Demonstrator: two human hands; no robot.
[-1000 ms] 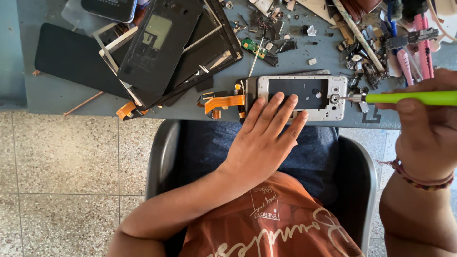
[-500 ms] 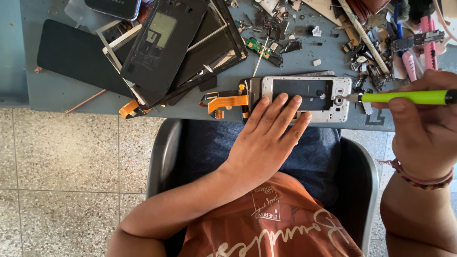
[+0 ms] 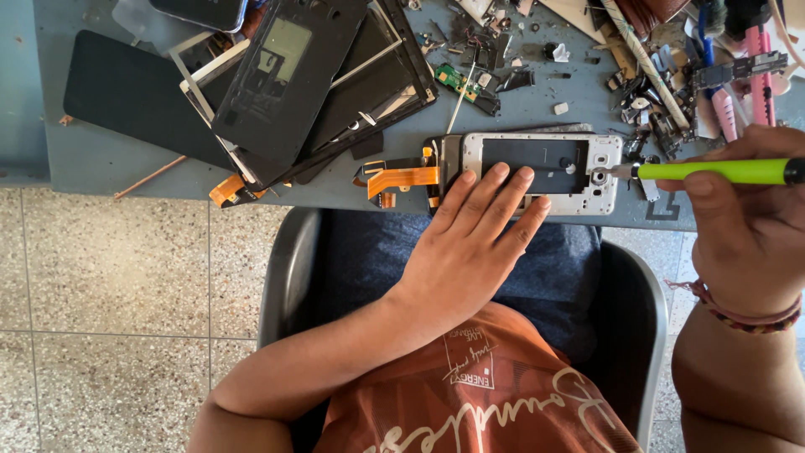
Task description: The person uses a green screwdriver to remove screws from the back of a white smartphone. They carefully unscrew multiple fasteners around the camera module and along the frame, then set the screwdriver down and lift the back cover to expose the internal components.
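Observation:
A white phone mid-frame (image 3: 549, 158) lies at the near edge of the grey table (image 3: 101, 155), with an orange flex cable (image 3: 402, 178) sticking out of its left end. My left hand (image 3: 474, 243) lies flat with its fingertips pressing on the frame's near edge. My right hand (image 3: 746, 226) grips a green-handled screwdriver (image 3: 713, 170). The screwdriver's metal tip touches the frame's right end.
A pile of dark phone screens and back covers (image 3: 285, 80) lies at the left of the table. Small loose parts, a green circuit board (image 3: 457, 80) and pink tools (image 3: 759, 63) crowd the back right. Below are my lap, a chair and speckled floor tiles.
The view has shifted slightly. The screwdriver tip stays at the frame's right end and my left hand keeps pressing the frame.

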